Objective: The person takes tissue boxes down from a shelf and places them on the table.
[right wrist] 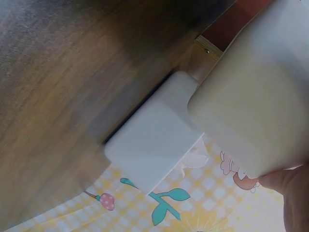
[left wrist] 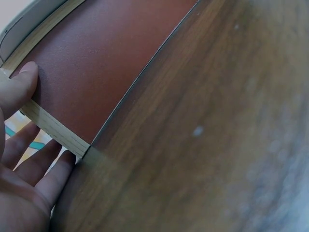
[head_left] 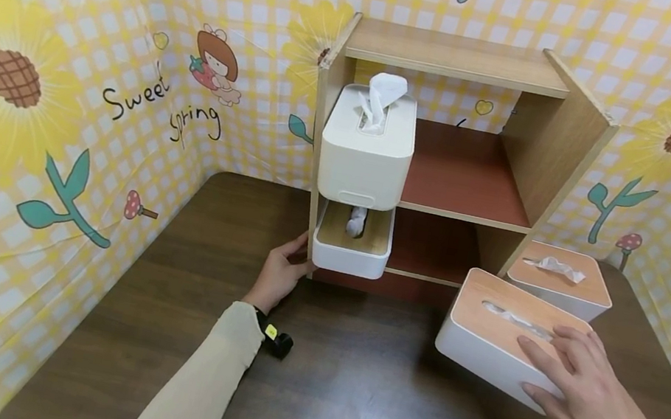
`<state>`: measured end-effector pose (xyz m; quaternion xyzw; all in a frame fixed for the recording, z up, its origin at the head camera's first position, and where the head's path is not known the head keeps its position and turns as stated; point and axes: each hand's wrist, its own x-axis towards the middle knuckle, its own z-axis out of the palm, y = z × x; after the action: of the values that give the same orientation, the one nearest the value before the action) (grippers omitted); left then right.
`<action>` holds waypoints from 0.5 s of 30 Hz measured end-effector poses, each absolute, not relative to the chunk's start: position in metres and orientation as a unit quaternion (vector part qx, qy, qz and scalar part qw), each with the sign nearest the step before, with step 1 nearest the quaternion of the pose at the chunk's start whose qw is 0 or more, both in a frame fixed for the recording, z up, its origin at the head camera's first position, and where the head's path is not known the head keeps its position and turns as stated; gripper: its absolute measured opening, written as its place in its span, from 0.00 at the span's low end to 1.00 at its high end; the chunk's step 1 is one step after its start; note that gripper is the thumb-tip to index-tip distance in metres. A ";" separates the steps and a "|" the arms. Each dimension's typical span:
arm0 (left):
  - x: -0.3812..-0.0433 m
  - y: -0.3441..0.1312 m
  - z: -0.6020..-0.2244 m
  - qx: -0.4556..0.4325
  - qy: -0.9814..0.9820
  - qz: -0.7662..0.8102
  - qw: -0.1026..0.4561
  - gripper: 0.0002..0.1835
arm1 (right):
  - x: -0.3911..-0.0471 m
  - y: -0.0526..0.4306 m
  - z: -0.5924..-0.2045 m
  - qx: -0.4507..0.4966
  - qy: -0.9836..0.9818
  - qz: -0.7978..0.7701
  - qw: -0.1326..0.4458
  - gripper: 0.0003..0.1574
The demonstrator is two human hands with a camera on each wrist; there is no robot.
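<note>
My left hand [head_left: 280,275] pinches the left side panel of a wooden shelf [head_left: 561,152] near its base. In the left wrist view, the thumb lies on the inner side of the panel edge [left wrist: 58,126] and the fingers behind it. A white tissue box [head_left: 490,323] with a wood-coloured lid is gripped by my right hand [head_left: 593,390], tilted and raised above the table. That hand's fingers reach over the lid while the thumb presses the white side. Behind it, a similar tissue box [head_left: 526,273] stands beside the shelf's right side.
A tall white tissue box [head_left: 363,169] sits on the upper left shelf, tissue sticking out. Below it, a white tissue box with a wooden lid [head_left: 348,260] occupies the lower left compartment. Yellow checked cloth [head_left: 251,75] surrounds the dark wooden table [head_left: 344,391].
</note>
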<state>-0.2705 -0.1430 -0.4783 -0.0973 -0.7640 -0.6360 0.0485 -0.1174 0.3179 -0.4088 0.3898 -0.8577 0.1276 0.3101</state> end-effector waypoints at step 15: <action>-0.292 -0.147 -0.512 -0.094 -0.755 -0.646 0.064 0.35 | -0.116 0.330 -0.420 0.365 -0.876 0.120 0.293 0.36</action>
<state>-0.2917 -0.1468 -0.5123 -0.0941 -0.7549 -0.6459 0.0640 -0.1158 0.3302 -0.4201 0.3648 -0.8757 0.1203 0.2927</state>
